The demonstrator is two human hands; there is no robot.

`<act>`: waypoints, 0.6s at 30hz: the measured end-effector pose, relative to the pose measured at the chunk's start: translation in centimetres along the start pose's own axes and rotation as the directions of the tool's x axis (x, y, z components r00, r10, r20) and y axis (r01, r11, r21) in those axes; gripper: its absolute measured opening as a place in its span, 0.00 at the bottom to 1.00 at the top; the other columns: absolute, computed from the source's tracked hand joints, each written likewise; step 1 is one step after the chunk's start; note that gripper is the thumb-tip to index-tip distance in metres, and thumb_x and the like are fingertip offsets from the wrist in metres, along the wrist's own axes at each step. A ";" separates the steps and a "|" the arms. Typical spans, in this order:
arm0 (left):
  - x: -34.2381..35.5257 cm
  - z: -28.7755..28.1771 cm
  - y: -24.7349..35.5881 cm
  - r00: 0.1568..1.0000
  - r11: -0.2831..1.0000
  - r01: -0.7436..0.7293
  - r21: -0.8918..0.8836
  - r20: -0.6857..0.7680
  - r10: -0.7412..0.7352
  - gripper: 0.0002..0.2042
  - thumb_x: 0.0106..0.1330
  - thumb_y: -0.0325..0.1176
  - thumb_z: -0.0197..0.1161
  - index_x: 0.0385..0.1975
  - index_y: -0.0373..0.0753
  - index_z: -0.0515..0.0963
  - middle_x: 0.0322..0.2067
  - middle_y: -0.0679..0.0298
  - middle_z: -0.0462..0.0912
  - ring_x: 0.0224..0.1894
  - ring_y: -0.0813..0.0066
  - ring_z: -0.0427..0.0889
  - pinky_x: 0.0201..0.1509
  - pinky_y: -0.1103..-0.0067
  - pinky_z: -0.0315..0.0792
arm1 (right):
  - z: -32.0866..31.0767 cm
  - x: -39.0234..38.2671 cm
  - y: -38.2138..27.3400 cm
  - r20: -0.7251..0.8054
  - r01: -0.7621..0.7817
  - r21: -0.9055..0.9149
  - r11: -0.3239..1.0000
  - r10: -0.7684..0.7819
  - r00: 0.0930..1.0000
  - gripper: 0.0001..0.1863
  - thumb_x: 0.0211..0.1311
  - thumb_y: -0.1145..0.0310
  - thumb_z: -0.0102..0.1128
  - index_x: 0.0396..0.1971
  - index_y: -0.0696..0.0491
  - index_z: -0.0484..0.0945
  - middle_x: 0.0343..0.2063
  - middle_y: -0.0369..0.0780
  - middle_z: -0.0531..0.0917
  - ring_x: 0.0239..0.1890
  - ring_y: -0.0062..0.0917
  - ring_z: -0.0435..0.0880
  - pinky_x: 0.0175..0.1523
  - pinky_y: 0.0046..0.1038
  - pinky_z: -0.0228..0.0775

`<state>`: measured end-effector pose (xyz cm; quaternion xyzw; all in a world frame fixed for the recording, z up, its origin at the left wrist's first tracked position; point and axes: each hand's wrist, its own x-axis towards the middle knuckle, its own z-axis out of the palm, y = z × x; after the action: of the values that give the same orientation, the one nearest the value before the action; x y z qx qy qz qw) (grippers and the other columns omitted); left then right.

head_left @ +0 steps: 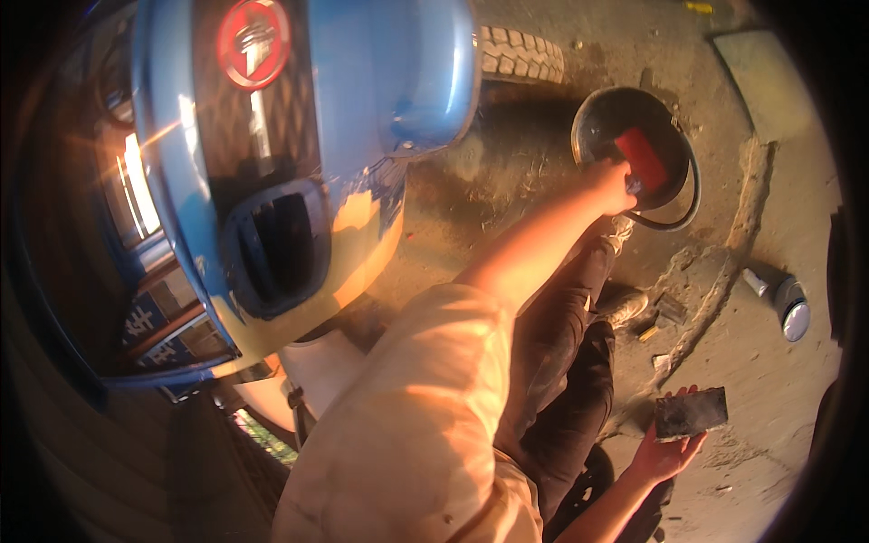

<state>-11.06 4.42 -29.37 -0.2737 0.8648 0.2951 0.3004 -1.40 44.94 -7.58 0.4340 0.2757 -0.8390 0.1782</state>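
My left hand (pixel 617 188) reaches to the left rim of a dark round bucket (pixel 602 125), its fingers closed on something I cannot make out. A red flat object (pixel 640 154) lies in the bucket beside these fingers. My right hand (pixel 672 450) holds a dark rectangular block (pixel 692 409) low at the right. The blue vehicle body (pixel 353 81) fills the upper left, with a red round emblem (pixel 253 43) and pale patches (pixel 360 215) along its lower part.
A tyre (pixel 520 56) shows beyond the body. A cylindrical object (pixel 791 308) lies on the cracked concrete at the right. A pale board (pixel 747 81) lies at the upper right. My legs and shoes (pixel 623 306) are below my left arm, near small debris (pixel 668 310).
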 end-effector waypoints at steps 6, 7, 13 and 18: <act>-17.6 -10.1 -2.3 0.990 0.991 0.006 -0.137 -0.138 -0.025 0.26 0.51 0.40 0.75 0.52 0.45 0.78 0.43 0.54 0.84 0.45 0.52 0.85 0.49 0.63 0.78 | -1.4 -0.4 2.8 0.326 -0.122 -0.028 0.992 0.125 0.937 0.34 0.79 0.53 0.47 0.76 0.55 0.56 0.74 0.51 0.63 0.72 0.48 0.67 0.73 0.53 0.62; -20.9 -11.2 -3.3 0.983 0.994 0.004 -0.105 -0.181 -0.024 0.25 0.52 0.38 0.75 0.52 0.46 0.78 0.43 0.55 0.84 0.43 0.52 0.85 0.48 0.63 0.78 | -1.6 -0.9 3.1 0.271 -0.120 -0.054 0.991 0.131 0.954 0.34 0.79 0.53 0.47 0.76 0.55 0.56 0.74 0.51 0.64 0.70 0.48 0.69 0.71 0.53 0.65; -42.3 -22.3 -11.1 0.913 0.909 -0.023 0.416 -0.362 0.189 0.22 0.49 0.33 0.73 0.46 0.45 0.80 0.46 0.61 0.79 0.51 0.55 0.80 0.52 0.63 0.77 | -8.4 -2.6 6.9 0.316 -0.210 -0.203 0.956 0.267 0.910 0.36 0.74 0.50 0.53 0.75 0.53 0.60 0.70 0.48 0.70 0.67 0.43 0.72 0.68 0.48 0.70; -54.3 -29.1 -15.6 0.885 0.532 0.104 0.840 -0.322 0.336 0.18 0.47 0.31 0.73 0.41 0.45 0.82 0.50 0.62 0.78 0.55 0.58 0.75 0.59 0.61 0.66 | -12.6 -4.9 10.7 0.254 -0.180 -0.299 0.937 0.260 0.932 0.34 0.76 0.51 0.50 0.73 0.54 0.61 0.69 0.47 0.72 0.67 0.40 0.74 0.67 0.42 0.70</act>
<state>25.04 -9.64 21.02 -0.0958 0.9593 -0.2072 0.1661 15.10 44.62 -12.77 0.3063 0.3079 -0.8223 0.3678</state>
